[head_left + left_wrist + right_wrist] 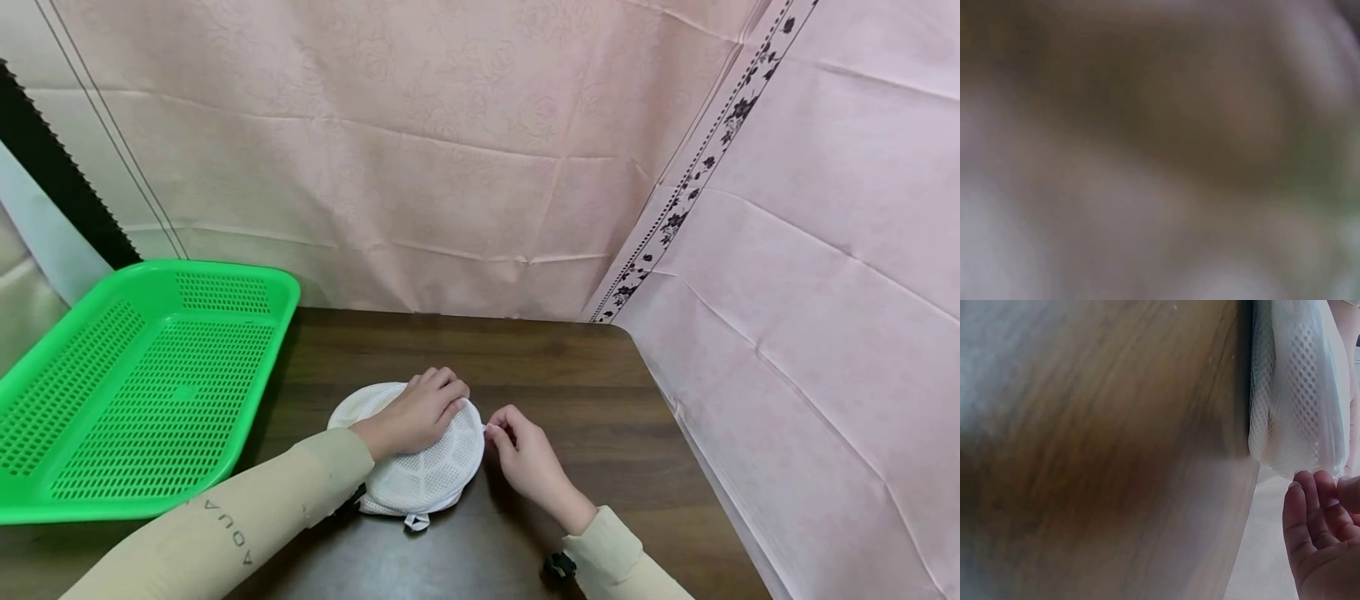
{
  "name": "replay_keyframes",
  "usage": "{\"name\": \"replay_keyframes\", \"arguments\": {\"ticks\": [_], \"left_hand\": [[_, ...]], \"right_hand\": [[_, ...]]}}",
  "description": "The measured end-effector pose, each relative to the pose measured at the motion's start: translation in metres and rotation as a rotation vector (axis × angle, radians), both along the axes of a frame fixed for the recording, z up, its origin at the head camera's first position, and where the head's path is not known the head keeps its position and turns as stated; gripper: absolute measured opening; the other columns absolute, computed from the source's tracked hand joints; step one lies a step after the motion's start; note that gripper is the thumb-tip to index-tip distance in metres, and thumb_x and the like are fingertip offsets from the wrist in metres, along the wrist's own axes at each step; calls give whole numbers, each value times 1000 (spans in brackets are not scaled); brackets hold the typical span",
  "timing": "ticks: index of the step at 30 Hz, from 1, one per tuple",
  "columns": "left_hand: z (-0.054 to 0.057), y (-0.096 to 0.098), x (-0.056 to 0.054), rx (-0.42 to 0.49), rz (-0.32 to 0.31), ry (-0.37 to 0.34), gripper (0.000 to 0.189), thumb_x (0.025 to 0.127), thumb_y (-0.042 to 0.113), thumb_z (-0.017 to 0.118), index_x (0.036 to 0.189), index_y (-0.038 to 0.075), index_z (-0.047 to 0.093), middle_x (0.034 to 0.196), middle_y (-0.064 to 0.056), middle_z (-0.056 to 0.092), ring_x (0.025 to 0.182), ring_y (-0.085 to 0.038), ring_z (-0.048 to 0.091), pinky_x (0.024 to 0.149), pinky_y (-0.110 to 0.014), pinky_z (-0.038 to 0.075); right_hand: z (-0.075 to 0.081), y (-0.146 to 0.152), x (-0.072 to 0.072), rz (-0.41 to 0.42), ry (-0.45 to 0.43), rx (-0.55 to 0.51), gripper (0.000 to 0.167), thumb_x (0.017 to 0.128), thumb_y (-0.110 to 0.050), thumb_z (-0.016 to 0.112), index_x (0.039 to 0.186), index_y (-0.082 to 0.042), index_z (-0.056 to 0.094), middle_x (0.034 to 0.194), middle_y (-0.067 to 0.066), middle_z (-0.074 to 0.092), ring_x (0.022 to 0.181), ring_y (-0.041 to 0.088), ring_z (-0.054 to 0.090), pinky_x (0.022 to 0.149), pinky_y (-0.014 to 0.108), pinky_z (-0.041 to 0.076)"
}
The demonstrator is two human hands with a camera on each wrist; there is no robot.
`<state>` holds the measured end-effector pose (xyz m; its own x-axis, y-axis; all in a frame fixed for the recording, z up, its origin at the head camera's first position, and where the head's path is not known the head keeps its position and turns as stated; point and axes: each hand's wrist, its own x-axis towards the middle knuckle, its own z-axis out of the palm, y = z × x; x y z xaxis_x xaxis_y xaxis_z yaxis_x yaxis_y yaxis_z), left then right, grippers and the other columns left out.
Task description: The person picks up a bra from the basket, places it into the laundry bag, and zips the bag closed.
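Note:
A round white mesh laundry bag (423, 479) lies on the brown table, a small fabric loop at its near edge. My left hand (420, 412) is on top of the bag, its bent fingers holding it near the far right rim. At the bag's right edge my right hand (528, 458) pinches a small white zipper pull (484, 428) between thumb and forefinger. Seen from the right wrist, the mesh side (1304, 381) stands just beyond the right fingertips. The left wrist view is too blurred to make out anything.
A green perforated plastic basket (288, 287) stands at the left of the wooden table (592, 400). Pale pink cloth (375, 167) hangs behind the table and along its right side.

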<state>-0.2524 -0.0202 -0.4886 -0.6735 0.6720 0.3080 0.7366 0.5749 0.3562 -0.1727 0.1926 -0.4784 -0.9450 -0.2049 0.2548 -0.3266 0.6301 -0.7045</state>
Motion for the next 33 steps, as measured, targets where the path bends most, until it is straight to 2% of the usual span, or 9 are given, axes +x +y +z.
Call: {"name": "replay_keyframes", "arguments": {"ticks": [9, 15, 19, 26, 33], "left_hand": [[-1, -2, 1, 50, 27, -30, 26, 105, 29, 40, 116, 19, 60, 111, 2, 49, 102, -19, 45, 85, -38, 35], [-3, -3, 0, 64, 82, -72, 23, 105, 30, 39, 114, 21, 58, 111, 3, 49, 102, -17, 44, 87, -37, 35], [-3, -3, 0, 73, 104, -84, 24, 104, 31, 39, 115, 21, 58, 111, 3, 50, 103, -18, 44, 88, -38, 35], [-2, -3, 0, 86, 152, -117, 25, 104, 32, 40, 116, 20, 59, 111, 2, 51, 104, -19, 44, 89, -40, 36], [-2, -3, 1, 102, 159, -123, 23, 103, 31, 41, 114, 20, 59, 110, 2, 51, 104, -20, 44, 88, -40, 36]], "right_hand": [[-1, -1, 1, 4, -7, -8, 5, 96, -15, 62, 93, -16, 58, 81, -3, 60, 71, 12, 56, 66, 27, 49], [0, -2, 1, 20, 33, -2, 5, 97, -14, 60, 93, -12, 58, 81, -1, 61, 72, 11, 56, 65, 27, 49], [0, -2, 0, 18, 29, 1, 6, 97, -16, 60, 93, -11, 59, 81, -4, 60, 72, 10, 56, 65, 27, 49], [1, -3, 0, 2, -2, -2, 6, 96, -14, 62, 93, -16, 58, 80, -5, 59, 71, 10, 55, 65, 27, 49], [2, -4, 1, 0, -2, -8, 7, 96, -12, 61, 93, -18, 57, 81, -5, 60, 71, 9, 55, 65, 27, 49]]}}
